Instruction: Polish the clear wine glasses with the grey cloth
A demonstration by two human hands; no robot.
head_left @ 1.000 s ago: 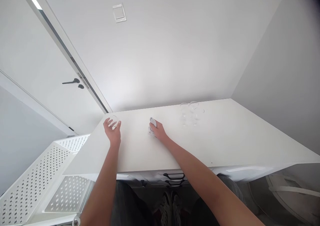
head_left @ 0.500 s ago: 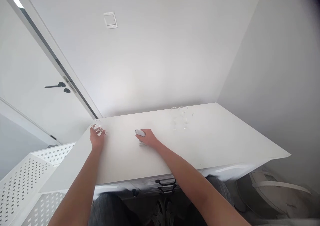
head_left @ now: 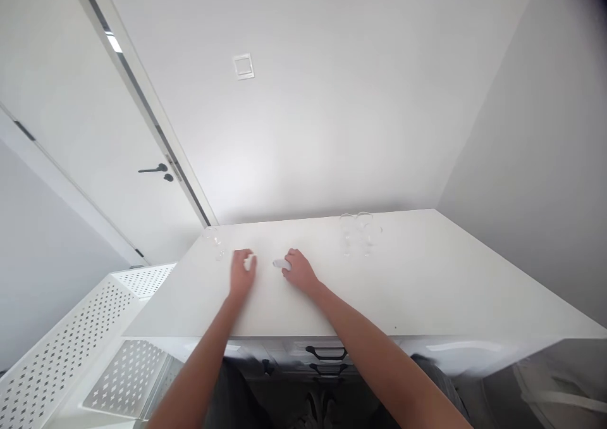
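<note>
My right hand (head_left: 301,269) is closed around a small white-grey cloth (head_left: 281,264), just above the white tabletop. Left of it, my left hand (head_left: 243,273) is slightly blurred, its fingers curved and apart, and I see nothing held in it. A clear stemmed glass (head_left: 217,242) stands by the far left corner, apart from my left hand. Toward the back right stand several more clear glasses (head_left: 367,233), close together and hard to make out against the white.
The white cabinet top (head_left: 427,283) ends at a wall behind, with black drawer handles (head_left: 326,353) on its front. A white perforated rack (head_left: 71,340) stands to the left, below a door with a dark handle (head_left: 154,169). A grey bin-like object (head_left: 545,385) is at lower right.
My left hand has let go of the glass at the far left corner and moved right, toward my right hand. The cloth stays in my right hand. The camera view has shifted.
</note>
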